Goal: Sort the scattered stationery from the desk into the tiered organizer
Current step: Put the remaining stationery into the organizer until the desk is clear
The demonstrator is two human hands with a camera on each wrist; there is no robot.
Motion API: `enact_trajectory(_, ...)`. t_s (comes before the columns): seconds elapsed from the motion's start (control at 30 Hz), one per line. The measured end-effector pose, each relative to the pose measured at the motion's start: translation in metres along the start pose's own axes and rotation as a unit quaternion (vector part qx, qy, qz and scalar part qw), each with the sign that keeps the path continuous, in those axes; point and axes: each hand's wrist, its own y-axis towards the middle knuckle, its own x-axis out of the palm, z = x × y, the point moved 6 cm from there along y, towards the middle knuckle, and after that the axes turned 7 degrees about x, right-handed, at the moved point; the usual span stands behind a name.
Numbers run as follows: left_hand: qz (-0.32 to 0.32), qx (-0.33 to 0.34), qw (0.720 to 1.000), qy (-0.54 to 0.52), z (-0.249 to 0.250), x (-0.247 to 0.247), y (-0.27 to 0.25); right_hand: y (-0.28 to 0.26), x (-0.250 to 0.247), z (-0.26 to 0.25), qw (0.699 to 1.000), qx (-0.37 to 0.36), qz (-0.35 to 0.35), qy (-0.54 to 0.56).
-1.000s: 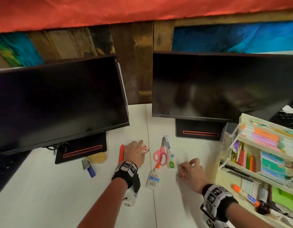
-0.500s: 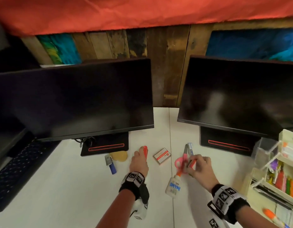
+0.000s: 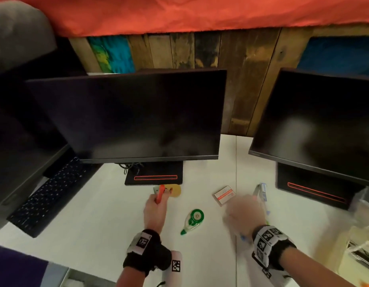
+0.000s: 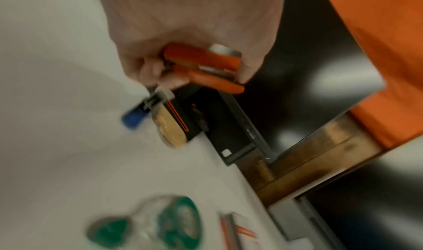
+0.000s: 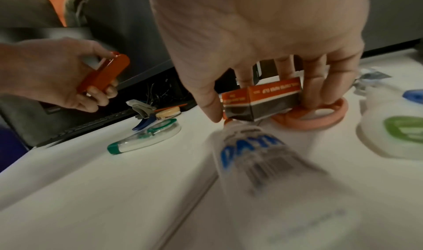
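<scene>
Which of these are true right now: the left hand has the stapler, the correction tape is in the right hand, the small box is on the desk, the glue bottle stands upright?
1. The left hand grips the orange stapler. True.
2. The green correction tape is in the right hand. False: it lies on the desk between the two hands.
3. The small orange-and-white box lies on the desk. True.
4. The glue bottle stands upright. False: it lies on its side on the desk under the right hand.
</scene>
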Motion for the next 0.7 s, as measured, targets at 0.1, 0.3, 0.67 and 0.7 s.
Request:
enact_trajectory(0.1, 0.057, 0.021, 0.986, 0.156, 0.011, -0.017, 0.010, -0.009, -0.004, 0.001, 1.000, 0.014, 0.020, -0.009)
enact_trajectory(0.3, 0.054, -0.037, 0.979, 0.195, 0.012, -0.008, 0.034, -0.053, -0.012, 0.010, 0.998, -0.050, 0.037, 0.028)
enact_trajectory(0.67, 0.011, 0.172, 0.963, 0.207, 0.090, 0.031, -0.047, -0.109, -0.036, 0.095, 0.963, -0.071, 0.080, 0.249)
enact_trajectory(0.7, -0.011, 0.195, 0.963, 0.188, 0.103, 0.044, -0.062, -0.112, -0.037, 0.103, 0.954, -0.064, 0.076, 0.283)
